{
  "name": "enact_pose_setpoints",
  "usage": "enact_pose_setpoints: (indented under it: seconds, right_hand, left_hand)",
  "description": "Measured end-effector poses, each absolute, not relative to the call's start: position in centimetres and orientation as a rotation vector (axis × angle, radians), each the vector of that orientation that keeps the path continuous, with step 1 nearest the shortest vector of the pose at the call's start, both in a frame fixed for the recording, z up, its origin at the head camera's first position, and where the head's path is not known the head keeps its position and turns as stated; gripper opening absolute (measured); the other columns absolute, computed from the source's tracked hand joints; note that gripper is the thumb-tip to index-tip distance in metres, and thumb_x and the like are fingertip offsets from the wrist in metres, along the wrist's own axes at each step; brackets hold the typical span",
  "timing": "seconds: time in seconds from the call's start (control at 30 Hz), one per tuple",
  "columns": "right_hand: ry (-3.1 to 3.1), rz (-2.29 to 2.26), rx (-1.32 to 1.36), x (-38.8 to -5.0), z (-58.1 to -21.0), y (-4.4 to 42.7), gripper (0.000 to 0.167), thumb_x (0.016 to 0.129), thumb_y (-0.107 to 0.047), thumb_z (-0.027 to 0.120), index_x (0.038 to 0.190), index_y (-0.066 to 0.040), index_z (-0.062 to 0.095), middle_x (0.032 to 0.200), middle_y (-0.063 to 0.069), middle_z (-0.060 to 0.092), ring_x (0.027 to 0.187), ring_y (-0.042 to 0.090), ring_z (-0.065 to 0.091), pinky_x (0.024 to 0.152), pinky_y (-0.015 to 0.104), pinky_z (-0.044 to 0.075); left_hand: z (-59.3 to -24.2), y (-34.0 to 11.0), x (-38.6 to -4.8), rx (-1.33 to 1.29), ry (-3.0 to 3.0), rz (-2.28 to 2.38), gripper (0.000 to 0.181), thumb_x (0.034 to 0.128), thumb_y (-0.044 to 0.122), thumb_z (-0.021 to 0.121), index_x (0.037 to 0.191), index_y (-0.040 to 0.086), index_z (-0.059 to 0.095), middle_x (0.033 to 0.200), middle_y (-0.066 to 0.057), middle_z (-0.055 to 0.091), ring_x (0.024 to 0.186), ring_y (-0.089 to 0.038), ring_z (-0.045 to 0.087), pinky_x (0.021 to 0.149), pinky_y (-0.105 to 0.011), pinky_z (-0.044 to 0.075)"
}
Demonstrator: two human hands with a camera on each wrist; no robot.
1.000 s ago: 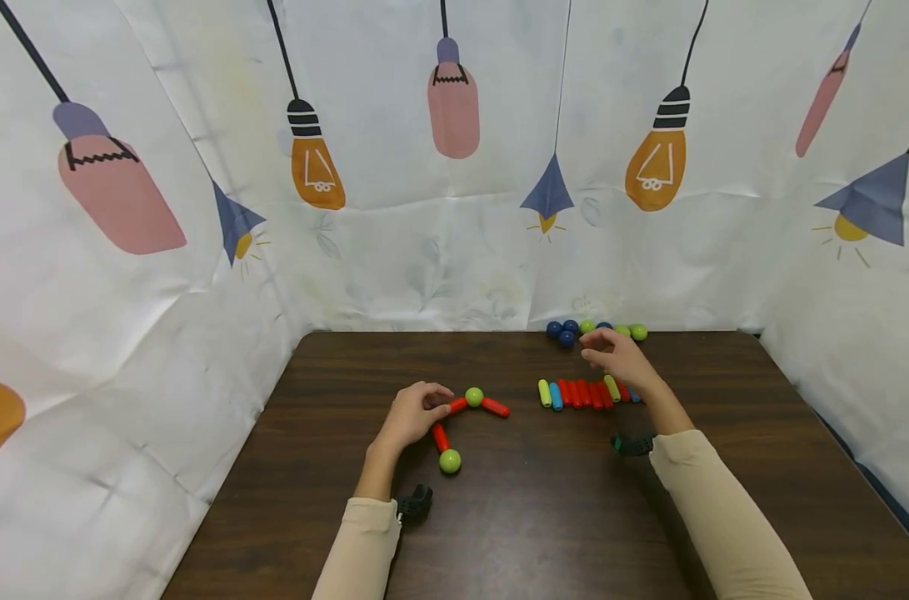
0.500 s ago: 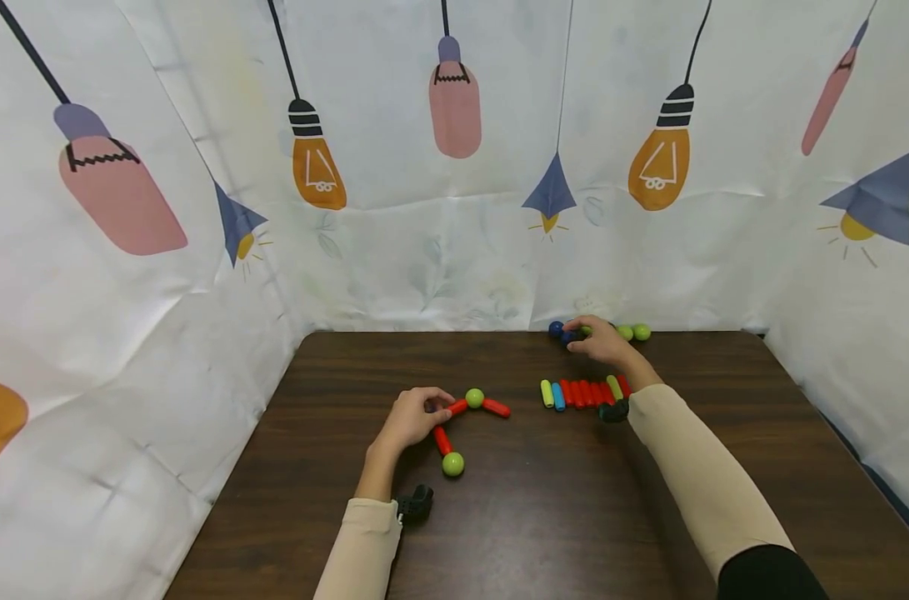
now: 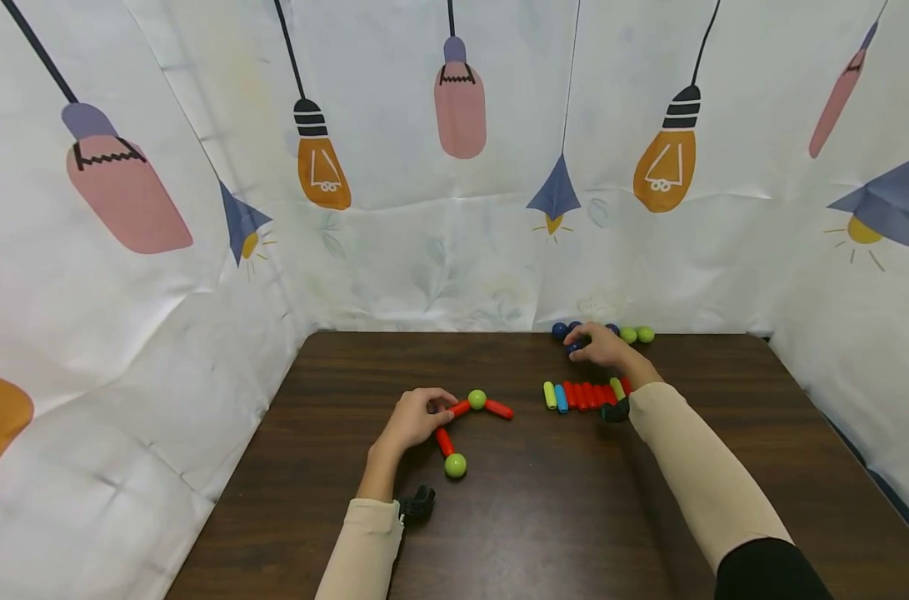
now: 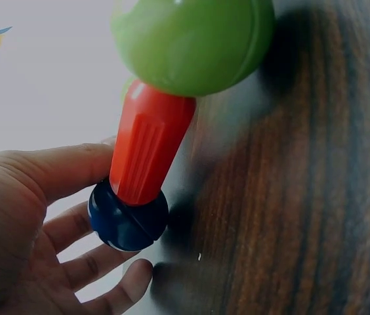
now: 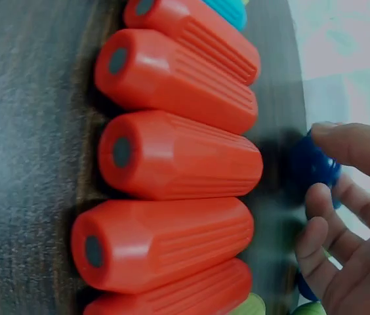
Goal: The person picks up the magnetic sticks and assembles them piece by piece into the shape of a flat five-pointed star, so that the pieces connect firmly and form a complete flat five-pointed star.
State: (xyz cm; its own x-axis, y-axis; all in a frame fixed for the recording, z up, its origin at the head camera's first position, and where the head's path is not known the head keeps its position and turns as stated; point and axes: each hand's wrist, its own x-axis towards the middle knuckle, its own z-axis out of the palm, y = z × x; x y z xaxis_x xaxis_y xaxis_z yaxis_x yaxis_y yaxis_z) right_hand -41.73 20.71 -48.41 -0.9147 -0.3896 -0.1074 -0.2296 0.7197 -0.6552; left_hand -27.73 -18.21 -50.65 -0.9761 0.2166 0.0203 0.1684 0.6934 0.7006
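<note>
My left hand (image 3: 412, 417) holds a dark blue ball (image 4: 123, 220) between thumb and fingers, low over the table. A red magnetic rod (image 4: 151, 141) joins that ball to a green ball (image 3: 456, 465) nearer me. Another red rod (image 3: 460, 408) runs from the hand to a second green ball (image 3: 477, 400), with one more red rod (image 3: 499, 409) on its far side. At the back, my right hand (image 3: 607, 348) pinches a loose blue ball (image 5: 311, 163) between thumb and fingers.
A row of red, blue and yellow-green rods (image 3: 585, 396) lies just in front of the right hand, its right end hidden by the wrist. More blue balls (image 3: 560, 331) and green balls (image 3: 645, 334) sit along the table's back edge, against the white curtain (image 3: 424, 275).
My right hand has reached left to the blue balls, taken hold of one and drawn it slightly towards me. The left hand and its joined pieces have hardly moved.
</note>
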Motion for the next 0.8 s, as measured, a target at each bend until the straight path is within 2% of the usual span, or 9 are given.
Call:
enact_pose_setpoints:
  seconds: [0.13, 0.3, 0.37, 0.47, 0.6, 0.7, 0.8]
  right_hand:
    - [2.664, -0.919, -0.498, -41.4, -48.3, 20.5, 0.03, 0.096, -0.004, 0.066, 0.126, 0.0, 0.066, 0.133, 0.025, 0.059, 0.112, 0.038, 0.056, 0.097, 0.052, 0.05]
    - [2.683, -0.956, -0.518, -40.7, -47.6, 19.8, 0.031, 0.098, -0.007, 0.063, 0.129, -0.002, 0.063, 0.137, 0.027, 0.057, 0.121, 0.042, 0.055, 0.102, 0.056, 0.049]
    - [2.686, -1.008, -0.559, -40.2, -47.2, 19.4, 0.031, 0.099, -0.009, 0.064, 0.129, -0.003, 0.063, 0.136, 0.025, 0.058, 0.119, 0.041, 0.056, 0.1, 0.054, 0.049]
    - [2.663, -1.079, -0.641, -38.9, -46.7, 18.7, 0.031, 0.099, -0.012, 0.066, 0.129, -0.005, 0.064, 0.133, 0.021, 0.059, 0.101, 0.034, 0.06, 0.087, 0.046, 0.053]
    - [2.62, -1.133, -0.727, -36.7, -46.3, 17.8, 0.031, 0.099, -0.014, 0.068, 0.129, -0.008, 0.064, 0.126, 0.017, 0.061, 0.077, 0.021, 0.056, 0.069, 0.035, 0.051]
    - [2.596, -1.176, -0.778, -34.8, -46.6, 17.1, 0.032, 0.098, -0.015, 0.07, 0.129, -0.009, 0.064, 0.124, 0.015, 0.062, 0.071, 0.017, 0.055, 0.064, 0.031, 0.049]
    - [2.557, -1.233, -0.813, -33.1, -47.1, 16.6, 0.031, 0.097, -0.015, 0.071, 0.127, -0.009, 0.065, 0.125, 0.016, 0.061, 0.066, 0.016, 0.053, 0.06, 0.031, 0.048]
  left_hand:
    - [-50.6, -18.1, -27.7, 0.335, 2.839, 1.152, 0.017, 0.0937, 0.017, 0.075, 0.11, 0.023, 0.077, 0.082, 0.003, 0.065, 0.071, -0.015, 0.055, 0.065, -0.031, 0.045]
    - [-50.5, -18.1, -27.6, 0.338, 2.822, 1.152, 0.019, 0.095, 0.016, 0.074, 0.112, 0.023, 0.077, 0.084, 0.002, 0.064, 0.072, -0.017, 0.054, 0.065, -0.031, 0.044]
    - [-50.5, -18.0, -27.6, 0.339, 2.817, 1.146, 0.02, 0.0955, 0.016, 0.073, 0.113, 0.023, 0.076, 0.084, 0.001, 0.064, 0.071, -0.017, 0.054, 0.064, -0.031, 0.044]
    - [-50.4, -17.9, -27.6, 0.351, 2.829, 1.122, 0.022, 0.0955, 0.015, 0.072, 0.116, 0.023, 0.076, 0.084, 0.001, 0.064, 0.072, -0.016, 0.054, 0.064, -0.031, 0.045]
    - [-50.3, -17.4, -27.8, 0.416, 2.867, 1.095, 0.028, 0.0955, 0.015, 0.072, 0.122, 0.023, 0.074, 0.09, 0.001, 0.065, 0.078, -0.014, 0.055, 0.07, -0.032, 0.047]
    - [-50.2, -16.9, -27.9, 0.48, 2.875, 1.101, 0.034, 0.0962, 0.014, 0.071, 0.129, 0.024, 0.071, 0.099, -0.001, 0.067, 0.083, -0.014, 0.056, 0.075, -0.033, 0.048]
    - [-50.2, -16.4, -27.9, 0.52, 2.868, 1.088, 0.041, 0.0967, 0.012, 0.07, 0.136, 0.024, 0.067, 0.103, -0.004, 0.066, 0.083, -0.015, 0.055, 0.073, -0.034, 0.048]
